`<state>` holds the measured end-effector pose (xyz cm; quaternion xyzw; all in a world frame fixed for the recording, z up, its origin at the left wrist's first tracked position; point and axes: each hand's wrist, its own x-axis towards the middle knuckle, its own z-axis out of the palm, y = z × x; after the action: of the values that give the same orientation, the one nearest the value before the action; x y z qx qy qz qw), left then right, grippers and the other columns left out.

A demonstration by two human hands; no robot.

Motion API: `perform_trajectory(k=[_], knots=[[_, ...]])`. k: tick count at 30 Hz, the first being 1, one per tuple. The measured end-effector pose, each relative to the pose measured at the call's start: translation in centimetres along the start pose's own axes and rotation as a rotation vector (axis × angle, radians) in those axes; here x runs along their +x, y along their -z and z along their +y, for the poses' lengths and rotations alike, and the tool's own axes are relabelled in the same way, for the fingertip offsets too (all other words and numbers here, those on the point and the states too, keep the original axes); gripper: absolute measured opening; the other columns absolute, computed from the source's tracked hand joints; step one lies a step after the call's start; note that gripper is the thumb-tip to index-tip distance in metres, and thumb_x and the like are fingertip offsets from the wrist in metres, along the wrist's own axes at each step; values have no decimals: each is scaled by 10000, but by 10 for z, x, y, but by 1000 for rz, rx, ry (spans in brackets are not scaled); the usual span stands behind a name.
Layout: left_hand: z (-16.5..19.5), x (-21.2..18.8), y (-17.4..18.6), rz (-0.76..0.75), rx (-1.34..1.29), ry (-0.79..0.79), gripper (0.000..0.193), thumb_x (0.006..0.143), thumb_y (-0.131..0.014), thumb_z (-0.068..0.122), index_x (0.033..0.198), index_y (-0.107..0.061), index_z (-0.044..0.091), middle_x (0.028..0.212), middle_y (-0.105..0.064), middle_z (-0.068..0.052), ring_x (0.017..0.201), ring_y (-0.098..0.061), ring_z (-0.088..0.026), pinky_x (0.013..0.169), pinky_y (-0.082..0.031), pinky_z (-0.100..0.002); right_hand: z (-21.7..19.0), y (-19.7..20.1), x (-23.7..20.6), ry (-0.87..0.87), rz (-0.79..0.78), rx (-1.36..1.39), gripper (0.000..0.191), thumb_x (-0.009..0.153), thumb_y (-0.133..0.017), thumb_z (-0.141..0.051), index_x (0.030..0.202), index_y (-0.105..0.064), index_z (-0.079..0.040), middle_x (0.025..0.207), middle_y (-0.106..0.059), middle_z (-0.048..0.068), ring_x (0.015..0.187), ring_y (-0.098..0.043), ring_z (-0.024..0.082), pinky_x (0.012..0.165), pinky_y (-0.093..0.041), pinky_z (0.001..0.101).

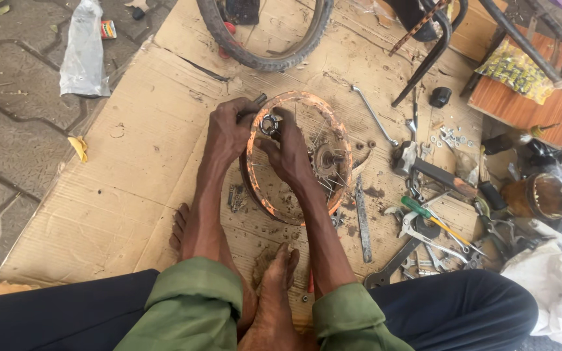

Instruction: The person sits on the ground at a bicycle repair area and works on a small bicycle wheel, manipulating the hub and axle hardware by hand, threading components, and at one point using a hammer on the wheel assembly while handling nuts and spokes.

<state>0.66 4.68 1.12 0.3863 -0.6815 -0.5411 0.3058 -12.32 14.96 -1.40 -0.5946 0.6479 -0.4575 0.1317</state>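
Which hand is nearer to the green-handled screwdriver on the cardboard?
Right. The right hand is on the orange wheel rim, just left of the green-handled screwdriver; the left hand is farther away, at the rim's left edge.

1. Open-air bicycle repair spot, set on paving (8, 162).
2. Flattened cardboard (125, 188) as work floor, stained and gritty.
3. Rusty orange rim (330, 117) with sprocket (325, 159) at centre.
4. Tyre (261, 58) lying at the top edge.
5. Spanners (375, 117), screwdriver (424, 211), nuts and washers (447, 136) scattered at right.
6. Bare feet (274, 286) on the cardboard: work done sitting on the ground.
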Motion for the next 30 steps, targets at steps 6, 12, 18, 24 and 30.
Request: perform_trajectory(k=[6, 12, 18, 24, 30], knots=[[1, -1, -2, 43, 46, -131, 174, 877, -661, 13, 1023, -754, 0, 953, -778, -166, 844, -758, -252, 781, -574, -379, 5, -10, 6, -461, 48, -115, 365, 1063, -523, -133, 1367, -381, 10, 917, -729, 237, 825, -756, 342, 683, -588, 471], [-1, 2, -2, 0, 28, 13, 189, 863, -678, 32, 1039, -742, 3, 929, -780, -161, 830, -770, -254, 777, -587, -366, 7, -3, 3, -235, -38, -210, 237, 1064, -652, -146, 1277, -570, -83, 1004, -683, 268, 827, -704, 399, 696, -576, 475], [-4, 4, -4, 36, 50, -61, 196, 901, -628, 19, 1051, -752, -4, 987, -782, -176, 878, -772, -253, 811, -582, -358, 3, -5, 1, -293, -56, -57, 446, 1004, -596, -145, 1328, -331, 10, 888, -693, 255, 852, -751, 371, 736, -595, 468], [-12, 4, -6, 57, 35, -136, 212, 873, -645, 21, 1056, -752, 10, 981, -776, -184, 866, -764, -266, 799, -574, -381, 7, -10, 7, -383, 116, -137, 289, 1049, -535, -167, 1259, -451, 12, 917, -723, 234, 761, -721, 336, 642, -547, 471], [-9, 4, -6, 53, 76, -108, 145, 901, -668, 58, 1012, -742, 2, 950, -769, -186, 836, -757, -272, 779, -578, -388, -5, -6, 4, -286, 28, -112, 330, 1044, -520, -247, 1198, -694, -13, 787, -688, 156, 617, -603, 234, 568, -462, 422]])
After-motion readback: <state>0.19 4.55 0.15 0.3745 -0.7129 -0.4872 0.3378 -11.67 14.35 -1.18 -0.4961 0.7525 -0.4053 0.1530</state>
